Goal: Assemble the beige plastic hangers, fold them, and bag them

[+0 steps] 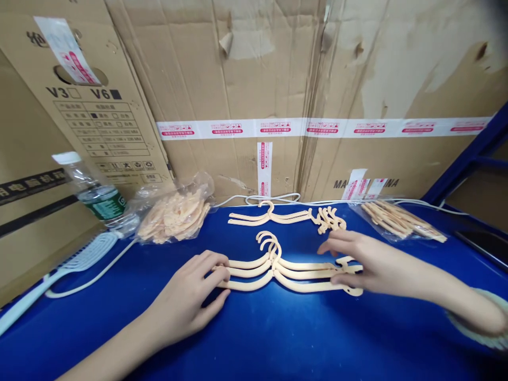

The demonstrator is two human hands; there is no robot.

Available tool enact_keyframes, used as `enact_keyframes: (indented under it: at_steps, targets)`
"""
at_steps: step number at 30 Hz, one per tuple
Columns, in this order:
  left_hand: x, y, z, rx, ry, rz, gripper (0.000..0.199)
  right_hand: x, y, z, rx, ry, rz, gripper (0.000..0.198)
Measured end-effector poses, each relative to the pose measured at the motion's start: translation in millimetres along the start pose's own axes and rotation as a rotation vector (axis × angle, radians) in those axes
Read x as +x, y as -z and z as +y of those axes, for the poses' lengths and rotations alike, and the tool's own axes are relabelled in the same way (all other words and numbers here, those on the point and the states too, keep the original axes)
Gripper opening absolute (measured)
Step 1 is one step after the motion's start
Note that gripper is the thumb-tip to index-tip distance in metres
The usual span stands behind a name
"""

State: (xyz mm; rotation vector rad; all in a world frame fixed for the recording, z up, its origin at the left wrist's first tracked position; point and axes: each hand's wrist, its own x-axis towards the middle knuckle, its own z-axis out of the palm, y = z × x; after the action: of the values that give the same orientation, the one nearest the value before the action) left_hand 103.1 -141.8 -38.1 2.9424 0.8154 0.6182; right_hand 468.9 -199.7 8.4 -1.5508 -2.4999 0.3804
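Note:
Several cream plastic clothes hangers lie stacked front to back on the blue table, their hooks toward the back. My left hand has its fingers curled round their left ends, which are hidden beneath them. My right hand is over their right ends, where small cream clip-like pieces show. Its thumb and fingers are apart, with the thumb at the hanger end. Behind, more cream hangers lie flat, beside a small heap of curved cream hook pieces.
A clear bag of cream plastic pieces lies back left, near a water bottle and a pale hairbrush. Back right is a bag of long cream bars. A white cable runs along the cardboard. A dark flat device lies far right.

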Motion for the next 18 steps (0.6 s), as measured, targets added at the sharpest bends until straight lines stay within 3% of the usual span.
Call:
enact_keyframes:
  at_steps: [3, 8, 14, 18]
  targets:
    - [-1, -7, -1, -0.040, 0.004, -0.003, 0.013, 2, -16, -13, -0.080, 0.022, -0.013, 0.051]
    - [-2, -16, -11, -0.070, -0.021, 0.031, 0.021, 13, -28, -6, -0.197, 0.044, 0.004, 0.024]
    - [0, -23, -21, -0.061, -0.031, 0.104, 0.026, 25, -35, 21, -0.162, 0.071, 0.085, 0.027]
    - [-1, -22, -21, -0.083, 0.006, 0.082, 0.029, 22, -34, 16, -0.022, 0.136, 0.263, 0.037]
